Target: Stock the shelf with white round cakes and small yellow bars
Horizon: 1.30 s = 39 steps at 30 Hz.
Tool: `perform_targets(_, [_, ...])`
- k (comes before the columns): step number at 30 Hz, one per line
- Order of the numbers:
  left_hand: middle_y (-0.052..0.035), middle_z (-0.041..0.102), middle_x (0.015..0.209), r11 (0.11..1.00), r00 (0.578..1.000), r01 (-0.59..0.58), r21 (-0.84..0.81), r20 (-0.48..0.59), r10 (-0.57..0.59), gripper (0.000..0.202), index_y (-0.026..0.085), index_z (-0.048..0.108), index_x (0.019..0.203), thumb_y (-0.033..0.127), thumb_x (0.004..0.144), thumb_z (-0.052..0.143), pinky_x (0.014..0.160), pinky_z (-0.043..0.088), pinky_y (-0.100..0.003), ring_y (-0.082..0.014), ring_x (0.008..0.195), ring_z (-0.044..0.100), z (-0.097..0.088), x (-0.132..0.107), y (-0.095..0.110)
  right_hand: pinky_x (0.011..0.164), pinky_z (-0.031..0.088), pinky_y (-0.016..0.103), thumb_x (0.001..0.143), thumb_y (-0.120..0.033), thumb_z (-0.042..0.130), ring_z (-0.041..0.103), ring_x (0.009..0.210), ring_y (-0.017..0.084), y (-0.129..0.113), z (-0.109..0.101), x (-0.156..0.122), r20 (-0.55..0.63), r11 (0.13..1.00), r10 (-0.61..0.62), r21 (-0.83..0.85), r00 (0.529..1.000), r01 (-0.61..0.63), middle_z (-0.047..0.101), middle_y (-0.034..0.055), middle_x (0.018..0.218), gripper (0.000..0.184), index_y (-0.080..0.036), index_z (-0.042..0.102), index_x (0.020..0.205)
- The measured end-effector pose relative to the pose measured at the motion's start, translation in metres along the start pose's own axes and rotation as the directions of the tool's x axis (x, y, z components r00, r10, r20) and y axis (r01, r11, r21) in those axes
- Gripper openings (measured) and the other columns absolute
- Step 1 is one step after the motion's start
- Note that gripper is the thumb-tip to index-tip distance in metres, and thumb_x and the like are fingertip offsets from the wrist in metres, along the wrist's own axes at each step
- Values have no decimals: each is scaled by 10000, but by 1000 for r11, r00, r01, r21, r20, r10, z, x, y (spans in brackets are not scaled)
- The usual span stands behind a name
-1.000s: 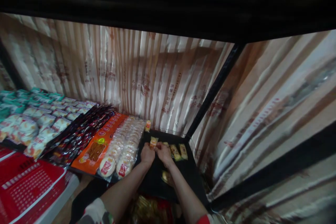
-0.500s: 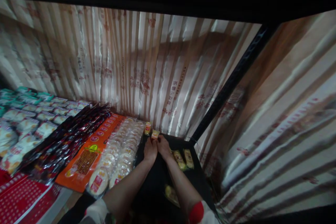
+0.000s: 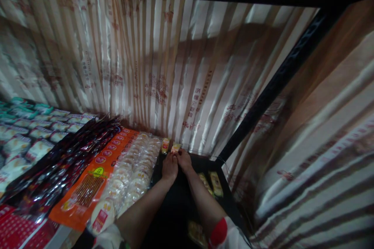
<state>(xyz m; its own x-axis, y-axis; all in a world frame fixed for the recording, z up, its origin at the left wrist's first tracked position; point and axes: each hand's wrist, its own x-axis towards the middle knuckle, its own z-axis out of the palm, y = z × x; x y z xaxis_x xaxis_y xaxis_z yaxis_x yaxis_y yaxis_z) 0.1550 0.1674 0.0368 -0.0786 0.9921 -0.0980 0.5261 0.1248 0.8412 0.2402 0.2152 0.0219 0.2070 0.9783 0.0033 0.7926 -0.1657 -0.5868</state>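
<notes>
My left hand (image 3: pixel 170 168) and my right hand (image 3: pixel 184 160) meet at the back of a black shelf (image 3: pixel 172 210). Between their fingertips they pinch a small yellow snack packet (image 3: pixel 175 148) with a red and white label. Just left of it, a similar packet (image 3: pixel 165 145) stands upright by the back edge. To the right of my right forearm lie two more yellow packets, one of them a long packet (image 3: pixel 216 183). Another packet (image 3: pixel 197 232), dim and blurred, is partly hidden near my right sleeve.
Rows of round wrapped crackers (image 3: pixel 142 179) border the hands on the left, then orange stick-snack bags (image 3: pixel 84 186), dark glossy packets (image 3: pixel 62 163) and white bags (image 3: pixel 41 148). A black post (image 3: pixel 269 85) rises at the back right before a pleated printed curtain (image 3: pixel 163 70).
The view has shifted slightly. Both hands keep hold of the small packet at the back, which now looks a little more tilted beside the standing one.
</notes>
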Motion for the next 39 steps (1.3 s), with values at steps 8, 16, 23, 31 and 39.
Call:
perform_targets(8, [-98, 483, 1343, 999, 999, -42, -3, -9, 42, 421, 89, 515, 1231, 194, 895, 285, 1092, 230, -240, -141, 1281, 386, 6, 9, -9, 807, 441, 265, 842, -258, 476, 625, 958, 200, 0, 9, 13, -3, 1000, -5, 29, 1000, 5, 676, 115, 1018, 291, -130, 613, 1065])
perform_targets(16, [-119, 490, 1332, 995, 998, -69, 74, 0, 69, 419, 75, 517, 1227, 175, 893, 283, 1084, 249, -268, -164, 1266, 409, 1, 13, -6, 815, 446, 257, 831, -275, 500, 632, 933, 188, 0, 13, 16, -28, 998, -13, 59, 1000, 14, 680, 95, 1003, 281, -147, 624, 1049])
perform_targets(23, [-120, 500, 1322, 991, 994, -105, 84, -31, 107, 421, 82, 524, 1218, 178, 890, 279, 1079, 266, -285, -170, 1255, 423, 6, 15, -10, 760, 459, 249, 813, -266, 524, 639, 833, 170, 2, 16, 12, -84, 996, -10, 85, 996, 17, 686, 72, 892, 218, -158, 610, 982])
perform_targets(31, [-109, 510, 1314, 990, 989, -134, 49, -52, 137, 420, 91, 541, 1199, 165, 879, 278, 1079, 283, -307, -166, 1262, 416, 5, 15, -12, 702, 451, 224, 771, -214, 550, 628, 737, 136, 4, 25, 12, -147, 987, -67, 137, 987, 87, 681, 23, 813, 114, -187, 612, 863])
perform_targets(39, [-96, 562, 1260, 988, 991, -128, 85, -26, 131, 390, 122, 597, 1111, 163, 881, 285, 1050, 305, -292, -168, 1208, 472, -4, 4, 0, 777, 443, 220, 768, -167, 525, 622, 842, 141, 6, 19, 0, -137, 992, -73, 88, 988, 85, 677, 52, 928, 202, -174, 643, 933])
